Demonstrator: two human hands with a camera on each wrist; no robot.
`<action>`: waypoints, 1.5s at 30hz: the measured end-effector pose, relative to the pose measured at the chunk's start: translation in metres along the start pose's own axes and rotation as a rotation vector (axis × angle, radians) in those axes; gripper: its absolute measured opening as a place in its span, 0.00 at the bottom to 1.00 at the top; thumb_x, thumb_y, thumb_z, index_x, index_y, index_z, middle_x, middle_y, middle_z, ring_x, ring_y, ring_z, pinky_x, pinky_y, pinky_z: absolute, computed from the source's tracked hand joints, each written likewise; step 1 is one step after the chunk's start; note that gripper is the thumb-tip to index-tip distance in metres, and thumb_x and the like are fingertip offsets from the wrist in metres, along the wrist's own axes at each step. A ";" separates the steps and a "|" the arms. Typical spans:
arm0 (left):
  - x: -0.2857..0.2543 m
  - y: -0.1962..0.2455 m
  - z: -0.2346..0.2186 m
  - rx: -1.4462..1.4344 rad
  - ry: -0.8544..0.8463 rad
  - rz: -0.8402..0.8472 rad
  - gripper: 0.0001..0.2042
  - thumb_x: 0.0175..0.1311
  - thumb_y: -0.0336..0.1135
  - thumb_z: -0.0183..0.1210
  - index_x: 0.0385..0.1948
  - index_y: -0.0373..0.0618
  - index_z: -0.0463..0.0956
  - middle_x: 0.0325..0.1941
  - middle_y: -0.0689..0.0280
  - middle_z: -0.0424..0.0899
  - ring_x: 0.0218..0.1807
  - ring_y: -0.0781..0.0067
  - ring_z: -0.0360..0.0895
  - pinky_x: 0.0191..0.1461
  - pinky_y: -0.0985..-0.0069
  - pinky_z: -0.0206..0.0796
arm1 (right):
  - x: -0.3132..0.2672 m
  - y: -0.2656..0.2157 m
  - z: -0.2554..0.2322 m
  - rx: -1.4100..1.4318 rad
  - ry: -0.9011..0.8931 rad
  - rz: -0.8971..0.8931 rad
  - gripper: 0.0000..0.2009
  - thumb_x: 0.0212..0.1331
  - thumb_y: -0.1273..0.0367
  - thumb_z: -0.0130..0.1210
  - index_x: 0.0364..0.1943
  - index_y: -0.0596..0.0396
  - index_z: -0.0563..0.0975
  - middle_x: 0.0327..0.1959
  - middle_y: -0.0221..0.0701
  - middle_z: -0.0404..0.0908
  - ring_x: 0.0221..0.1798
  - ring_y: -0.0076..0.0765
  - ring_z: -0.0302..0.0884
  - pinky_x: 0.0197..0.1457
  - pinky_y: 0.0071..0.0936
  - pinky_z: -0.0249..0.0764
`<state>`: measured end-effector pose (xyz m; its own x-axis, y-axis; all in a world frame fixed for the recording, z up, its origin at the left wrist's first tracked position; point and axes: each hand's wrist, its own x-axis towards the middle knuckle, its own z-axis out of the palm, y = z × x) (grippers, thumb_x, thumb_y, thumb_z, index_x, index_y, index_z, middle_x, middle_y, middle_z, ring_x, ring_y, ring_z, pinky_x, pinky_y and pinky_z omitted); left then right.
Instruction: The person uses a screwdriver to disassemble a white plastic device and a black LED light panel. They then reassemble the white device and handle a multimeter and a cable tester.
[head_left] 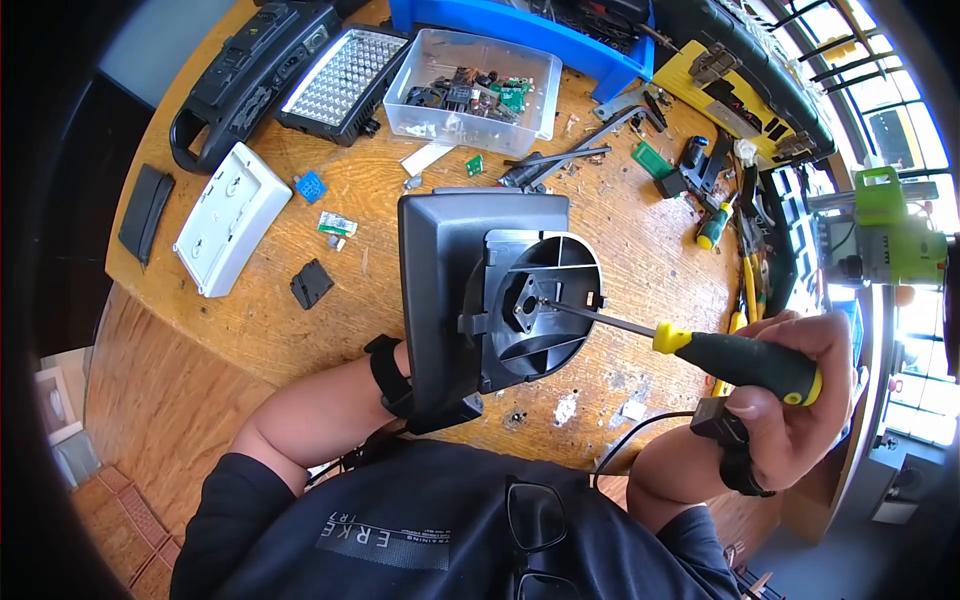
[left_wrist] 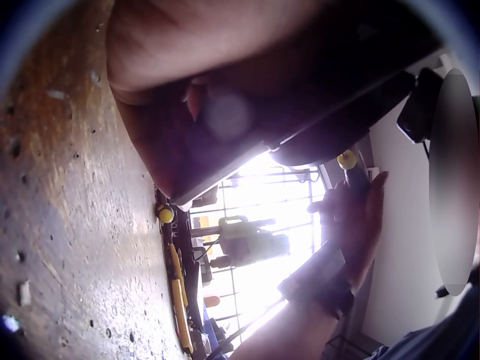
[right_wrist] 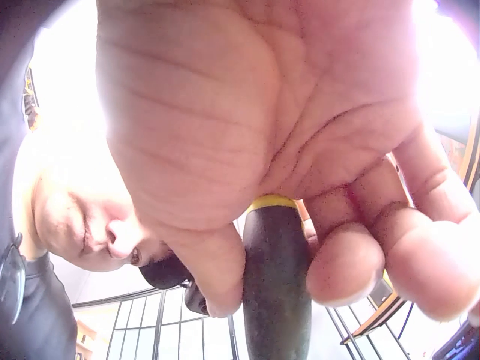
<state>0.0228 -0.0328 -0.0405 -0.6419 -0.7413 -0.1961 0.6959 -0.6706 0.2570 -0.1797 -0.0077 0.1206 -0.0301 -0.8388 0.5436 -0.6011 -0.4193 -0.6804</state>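
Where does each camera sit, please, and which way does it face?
Head: on the person's head, facing forward and down at the bench, black housing and screwdriver; shows the right hand, arms and shirt.
Left wrist: on that wrist, facing along the bench toward the bright window; both hands show, the left in part.
Right wrist: on that wrist, facing past the palm; shows right hand, head and shirt.
Shared: head and right wrist both show the screwdriver.

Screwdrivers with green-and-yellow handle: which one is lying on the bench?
The loose screwdriver near the yellow toolbox; the working screwdriver is gripped in the right hand.
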 end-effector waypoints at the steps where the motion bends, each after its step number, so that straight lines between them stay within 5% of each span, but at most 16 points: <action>1: 0.001 -0.001 -0.002 0.041 -0.006 0.013 0.23 0.70 0.44 0.49 0.58 0.35 0.65 0.50 0.59 0.78 0.49 0.73 0.80 0.52 0.78 0.76 | 0.001 0.003 -0.001 0.006 -0.008 -0.030 0.27 0.34 0.55 0.73 0.26 0.63 0.71 0.19 0.33 0.71 0.18 0.25 0.66 0.24 0.20 0.59; 5: 0.000 0.000 0.003 -0.014 0.002 -0.021 0.24 0.69 0.45 0.49 0.59 0.36 0.64 0.51 0.59 0.78 0.50 0.74 0.79 0.52 0.79 0.75 | -0.004 -0.001 0.005 0.285 0.003 0.010 0.32 0.33 0.52 0.74 0.31 0.64 0.70 0.19 0.36 0.72 0.16 0.25 0.65 0.24 0.19 0.59; 9: -0.003 -0.002 0.007 0.075 0.071 0.070 0.23 0.69 0.45 0.50 0.59 0.38 0.65 0.50 0.61 0.78 0.50 0.77 0.78 0.50 0.81 0.75 | -0.013 -0.003 0.006 0.264 0.088 0.034 0.34 0.32 0.51 0.74 0.34 0.64 0.70 0.19 0.36 0.72 0.17 0.25 0.65 0.25 0.18 0.59; 12: -0.004 0.000 0.009 0.109 0.085 0.074 0.23 0.69 0.46 0.50 0.58 0.39 0.65 0.49 0.61 0.78 0.48 0.77 0.78 0.49 0.82 0.75 | -0.007 0.003 -0.009 0.149 0.042 0.037 0.32 0.33 0.54 0.75 0.34 0.64 0.70 0.18 0.35 0.71 0.17 0.25 0.65 0.25 0.18 0.60; 14: -0.004 0.000 0.008 0.132 0.096 0.073 0.23 0.68 0.46 0.51 0.58 0.38 0.64 0.49 0.61 0.78 0.48 0.77 0.78 0.49 0.82 0.75 | 0.001 0.008 -0.025 -0.009 -0.243 -0.023 0.32 0.34 0.56 0.76 0.35 0.65 0.69 0.19 0.35 0.71 0.18 0.25 0.66 0.25 0.19 0.60; 20: -0.002 -0.002 0.004 0.039 0.040 0.039 0.25 0.67 0.46 0.53 0.58 0.38 0.63 0.48 0.59 0.77 0.48 0.76 0.78 0.49 0.80 0.75 | -0.006 0.006 -0.005 0.276 -0.092 -0.022 0.36 0.30 0.53 0.77 0.37 0.65 0.70 0.22 0.35 0.73 0.20 0.24 0.68 0.25 0.19 0.60; 22: -0.003 -0.002 0.003 0.029 0.048 0.066 0.25 0.67 0.46 0.52 0.58 0.38 0.63 0.48 0.59 0.77 0.49 0.75 0.78 0.49 0.79 0.75 | -0.005 0.012 -0.014 0.243 -0.223 -0.119 0.38 0.28 0.50 0.76 0.38 0.66 0.71 0.22 0.35 0.73 0.20 0.24 0.68 0.24 0.20 0.60; 24: 0.000 -0.004 0.000 0.058 0.071 0.064 0.25 0.67 0.47 0.52 0.58 0.38 0.63 0.48 0.60 0.77 0.49 0.75 0.78 0.49 0.79 0.75 | -0.008 0.004 -0.012 -0.080 -0.157 -0.093 0.38 0.29 0.49 0.75 0.37 0.67 0.71 0.24 0.37 0.74 0.21 0.25 0.70 0.25 0.20 0.60; 28: -0.006 0.003 0.010 0.059 0.118 -0.003 0.25 0.68 0.47 0.51 0.58 0.38 0.63 0.49 0.61 0.77 0.49 0.76 0.78 0.49 0.80 0.75 | 0.000 0.002 -0.004 -0.099 -0.150 0.021 0.36 0.30 0.47 0.73 0.31 0.67 0.72 0.20 0.35 0.73 0.20 0.25 0.69 0.24 0.20 0.60; 30: -0.007 0.003 0.013 0.062 0.115 0.002 0.24 0.68 0.47 0.51 0.58 0.39 0.63 0.48 0.61 0.78 0.49 0.77 0.78 0.49 0.81 0.75 | -0.001 -0.009 0.022 0.100 0.205 0.049 0.34 0.31 0.46 0.72 0.25 0.65 0.73 0.16 0.32 0.70 0.17 0.26 0.68 0.24 0.20 0.60; 31: -0.007 0.003 0.013 0.065 0.115 0.009 0.24 0.68 0.47 0.51 0.58 0.39 0.63 0.48 0.61 0.78 0.49 0.78 0.78 0.48 0.81 0.75 | -0.001 -0.008 0.019 0.100 0.206 0.049 0.34 0.31 0.46 0.72 0.25 0.65 0.73 0.16 0.32 0.70 0.17 0.26 0.68 0.24 0.20 0.60; 34: -0.004 -0.001 0.004 0.025 0.067 0.013 0.24 0.68 0.46 0.51 0.58 0.39 0.63 0.48 0.61 0.78 0.48 0.79 0.78 0.47 0.82 0.76 | -0.002 -0.004 0.010 0.176 0.067 0.054 0.32 0.33 0.46 0.72 0.23 0.64 0.73 0.13 0.31 0.67 0.15 0.26 0.67 0.24 0.21 0.61; 38: -0.002 0.003 0.008 0.076 0.126 0.030 0.26 0.67 0.47 0.53 0.59 0.38 0.62 0.48 0.61 0.78 0.47 0.78 0.79 0.46 0.81 0.76 | 0.007 0.005 -0.012 -0.142 -0.080 -0.050 0.31 0.35 0.47 0.71 0.26 0.63 0.74 0.16 0.33 0.73 0.18 0.27 0.71 0.24 0.21 0.63; 40: 0.002 0.012 0.016 0.218 -0.019 0.059 0.27 0.66 0.47 0.54 0.59 0.37 0.61 0.47 0.60 0.78 0.46 0.77 0.80 0.46 0.81 0.77 | 0.013 0.005 -0.019 -0.151 -0.253 -0.002 0.30 0.32 0.49 0.73 0.27 0.63 0.74 0.18 0.32 0.75 0.20 0.27 0.72 0.24 0.20 0.64; 44: 0.001 0.007 0.010 0.150 -0.004 0.062 0.26 0.67 0.47 0.53 0.59 0.37 0.61 0.47 0.59 0.78 0.46 0.77 0.80 0.45 0.81 0.77 | -0.007 0.000 0.013 0.219 0.110 0.043 0.30 0.30 0.54 0.74 0.30 0.66 0.74 0.18 0.35 0.73 0.20 0.28 0.71 0.23 0.23 0.62; 45: -0.001 0.003 0.006 0.072 0.065 0.043 0.25 0.67 0.46 0.52 0.59 0.37 0.62 0.46 0.59 0.79 0.45 0.76 0.80 0.44 0.81 0.78 | -0.008 -0.001 0.012 0.262 0.088 0.016 0.29 0.29 0.58 0.74 0.30 0.68 0.73 0.18 0.36 0.71 0.20 0.29 0.70 0.24 0.24 0.62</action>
<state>0.0234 -0.0335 -0.0344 -0.5879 -0.7711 -0.2443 0.6960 -0.6361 0.3331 -0.1691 -0.0052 0.1108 -0.1142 -0.8171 0.5651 -0.3733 -0.4918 -0.7866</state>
